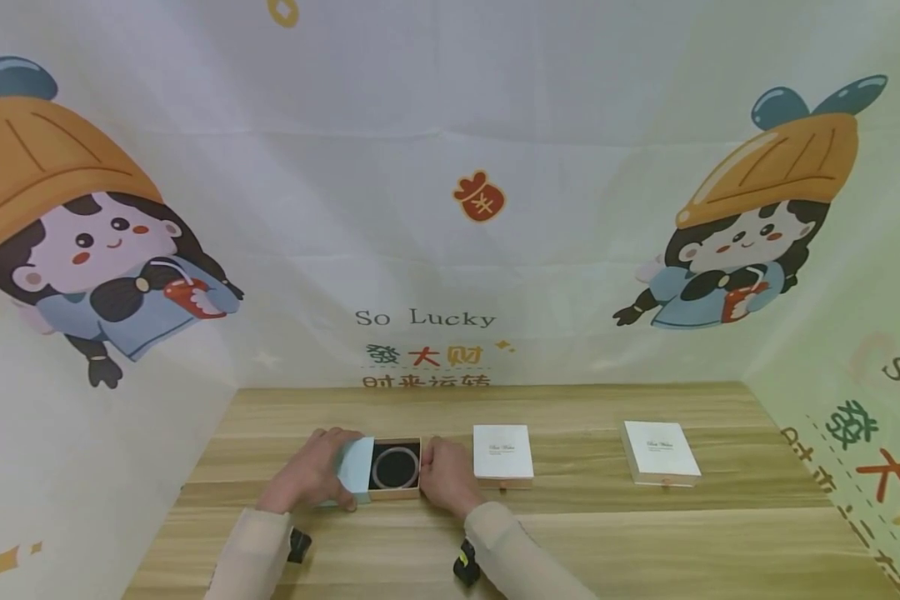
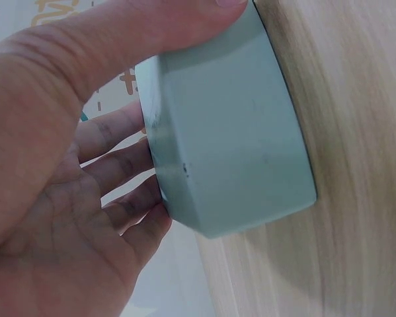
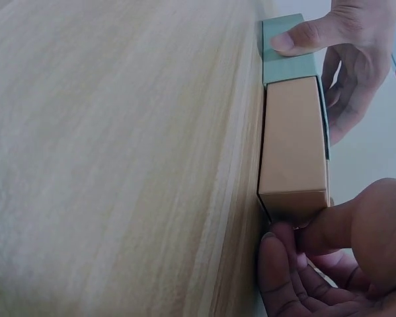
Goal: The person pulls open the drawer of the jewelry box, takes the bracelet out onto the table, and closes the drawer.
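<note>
A pale blue-green box sleeve (image 1: 356, 467) lies on the table with its tan inner drawer (image 3: 292, 139) slid partly out to the right. Inside the drawer, a round bracelet (image 1: 376, 472) rests on a dark lining. My left hand (image 1: 311, 469) grips the sleeve from its left side, thumb on the near face and fingers on the far one, as the left wrist view shows. At the drawer's outer end, the curled fingers of my right hand (image 1: 450, 475) pinch its end; the exact bit pinched is hidden behind the fingertips.
To the right of my right hand sits a white box (image 1: 502, 450) with gold lettering and a small tab at its front. Another white box (image 1: 660, 448) lies farther right. Printed cloth walls (image 1: 570, 333) bound the wooden table (image 1: 570, 542) at the back and sides.
</note>
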{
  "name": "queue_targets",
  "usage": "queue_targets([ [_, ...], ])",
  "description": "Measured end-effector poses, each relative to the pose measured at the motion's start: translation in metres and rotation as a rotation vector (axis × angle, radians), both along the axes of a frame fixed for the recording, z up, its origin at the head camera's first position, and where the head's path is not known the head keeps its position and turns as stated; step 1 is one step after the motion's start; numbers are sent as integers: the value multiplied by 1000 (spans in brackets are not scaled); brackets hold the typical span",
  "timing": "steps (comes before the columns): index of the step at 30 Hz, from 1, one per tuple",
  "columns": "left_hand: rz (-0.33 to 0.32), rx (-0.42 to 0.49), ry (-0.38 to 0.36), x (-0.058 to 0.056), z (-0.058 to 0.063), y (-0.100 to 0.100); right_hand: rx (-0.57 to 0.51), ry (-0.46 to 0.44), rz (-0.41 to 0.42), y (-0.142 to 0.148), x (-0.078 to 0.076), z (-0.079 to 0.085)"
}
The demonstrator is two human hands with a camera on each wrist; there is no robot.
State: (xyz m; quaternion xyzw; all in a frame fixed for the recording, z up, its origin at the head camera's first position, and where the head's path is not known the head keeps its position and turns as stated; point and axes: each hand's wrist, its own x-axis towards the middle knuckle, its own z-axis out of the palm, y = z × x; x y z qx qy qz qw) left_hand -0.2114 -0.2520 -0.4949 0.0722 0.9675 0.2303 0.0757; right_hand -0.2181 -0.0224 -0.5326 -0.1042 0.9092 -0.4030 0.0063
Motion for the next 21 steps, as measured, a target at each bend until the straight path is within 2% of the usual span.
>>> queue_targets([
  [7, -12, -1, 12, 0, -2, -1, 15, 10, -19, -1, 3, 6],
  [21, -8, -7, 5, 1, 1, 0, -27, 25, 7, 1, 10, 22],
])
